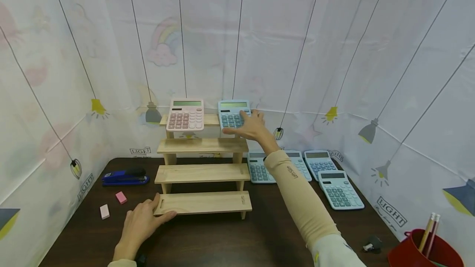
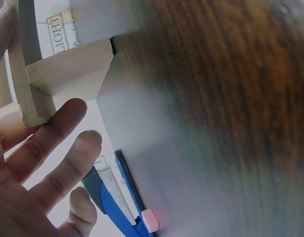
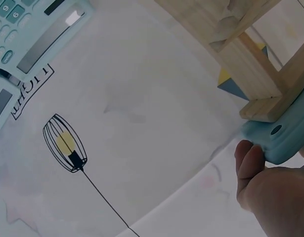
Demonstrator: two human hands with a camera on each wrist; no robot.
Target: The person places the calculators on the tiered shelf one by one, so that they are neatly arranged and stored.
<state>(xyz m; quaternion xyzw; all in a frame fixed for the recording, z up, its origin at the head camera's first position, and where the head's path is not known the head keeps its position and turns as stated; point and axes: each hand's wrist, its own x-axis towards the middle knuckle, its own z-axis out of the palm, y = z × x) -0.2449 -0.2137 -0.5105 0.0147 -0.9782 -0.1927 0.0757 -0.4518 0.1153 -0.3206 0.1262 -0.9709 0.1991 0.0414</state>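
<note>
A tiered wooden display stand (image 1: 202, 172) stands on the dark table. My left hand (image 1: 140, 223) holds the left front corner of its lowest shelf between thumb and index finger; the left wrist view shows the other fingers (image 2: 75, 150) spread loosely beside the shelf end. On the top tier, a light-blue calculator (image 1: 233, 105) leans upright at the right. My right hand (image 1: 250, 127) grips its lower right part, fingertips (image 3: 250, 160) against the casing in the right wrist view. Left of it stands a pink calculator (image 1: 185, 114), untouched.
Several more blue calculators (image 1: 339, 190) lie right of the stand. A blue stapler (image 1: 125, 177), a pink eraser (image 1: 121, 197) and a white eraser (image 1: 104, 211) lie to the left. At the front right stand a red pencil cup (image 1: 408, 252) and a small dark object (image 1: 372, 244). Printed curtains surround the table.
</note>
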